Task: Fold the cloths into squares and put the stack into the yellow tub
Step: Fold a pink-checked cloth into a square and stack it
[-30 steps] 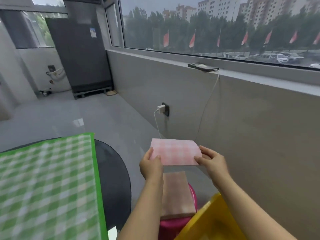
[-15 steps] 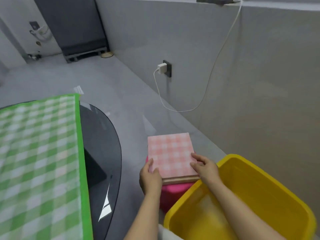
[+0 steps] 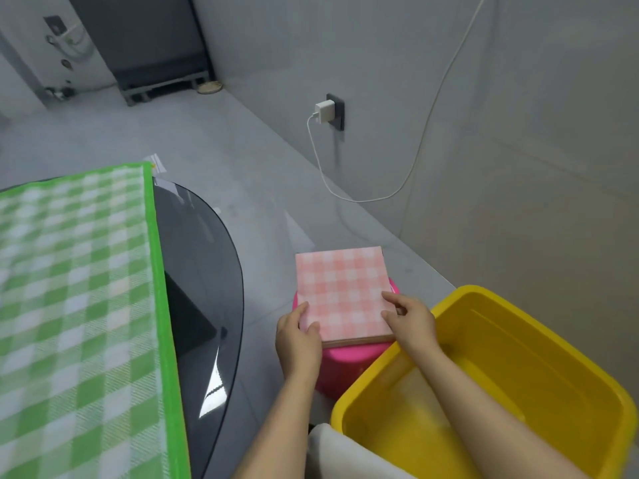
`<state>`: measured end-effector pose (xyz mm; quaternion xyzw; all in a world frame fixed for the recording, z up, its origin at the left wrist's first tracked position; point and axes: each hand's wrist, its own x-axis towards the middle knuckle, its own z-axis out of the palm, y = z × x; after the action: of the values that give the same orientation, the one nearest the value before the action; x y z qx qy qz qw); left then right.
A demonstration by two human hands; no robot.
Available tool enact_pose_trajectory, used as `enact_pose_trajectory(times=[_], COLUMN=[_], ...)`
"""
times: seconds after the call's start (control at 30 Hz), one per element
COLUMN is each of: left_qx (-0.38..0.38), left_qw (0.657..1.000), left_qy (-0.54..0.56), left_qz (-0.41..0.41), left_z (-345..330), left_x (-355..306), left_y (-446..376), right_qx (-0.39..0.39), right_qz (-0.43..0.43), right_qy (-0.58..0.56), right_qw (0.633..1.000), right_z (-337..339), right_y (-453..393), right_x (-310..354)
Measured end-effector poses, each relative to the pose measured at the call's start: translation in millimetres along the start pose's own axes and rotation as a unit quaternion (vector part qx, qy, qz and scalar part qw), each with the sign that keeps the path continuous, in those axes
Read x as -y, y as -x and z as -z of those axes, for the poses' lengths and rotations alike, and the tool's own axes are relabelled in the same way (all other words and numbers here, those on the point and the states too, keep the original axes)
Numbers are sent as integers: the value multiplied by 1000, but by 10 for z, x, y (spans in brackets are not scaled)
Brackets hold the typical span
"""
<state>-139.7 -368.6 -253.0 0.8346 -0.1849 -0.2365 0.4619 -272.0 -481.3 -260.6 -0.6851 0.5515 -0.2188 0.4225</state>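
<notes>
Head view: left hand point(image 3: 299, 335) and right hand point(image 3: 409, 318) gripping near corners of folded pink-and-white checked cloth square point(image 3: 342, 292), fingers of both clamped on its edges. Lying flat on thin brown-edged stack atop round pink plastic stool point(image 3: 345, 366). Rectangular yellow plastic tub point(image 3: 584, 368) sitting just beside, right of stool, holding no cloth yet. Green-and-white checked cloth point(image 3: 76, 305) still lying unfolded on dark glass surface point(image 3: 204, 271). Judging folding partly done, transfer into tub remaining.

The single head-worn camera looked forward and steeply down, close above the person's two forearms, facing the grey wall point(image 3: 449, 98) and floor point(image 3: 224, 150) beyond.
</notes>
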Motion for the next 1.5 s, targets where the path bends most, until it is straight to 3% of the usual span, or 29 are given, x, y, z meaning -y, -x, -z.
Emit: enact_pose_trajectory(times=[0.23, 0.5, 0.7, 0.87, 1.1, 1.3, 1.5], left_qx=[0, -7, -9, 26, 34, -18, -46], left_qw=[1000, 999, 993, 991, 968, 948, 929], left_qy=[-16, -8, -82, 27, 90, 41, -57], left_qz=[8, 49, -87, -129, -234, -314, -362], left_z=[-27, -17, 68, 302, 1155, 2180, 3212], left_x=[96, 12, -327, -888, -1548, -1687, -1357], left_y=[-39, 1, 367, 797, 1300, 1501, 1691], right_qx=[-5, 1, -28, 7, 34, 52, 107], right_qz=[14, 9, 67, 136, 273, 363, 425], right_qy=[104, 99, 60, -31, -51, -31, -41], right_qw=[994, 995, 996, 990, 960, 930, 898], right_z=[-103, -64, 216, 602, 1159, 1150, 686], right_y=[-15, 52, 350, 660, 1305, 1884, 2411], right_x=[-47, -17, 187, 734, 1752, 2470, 2986])
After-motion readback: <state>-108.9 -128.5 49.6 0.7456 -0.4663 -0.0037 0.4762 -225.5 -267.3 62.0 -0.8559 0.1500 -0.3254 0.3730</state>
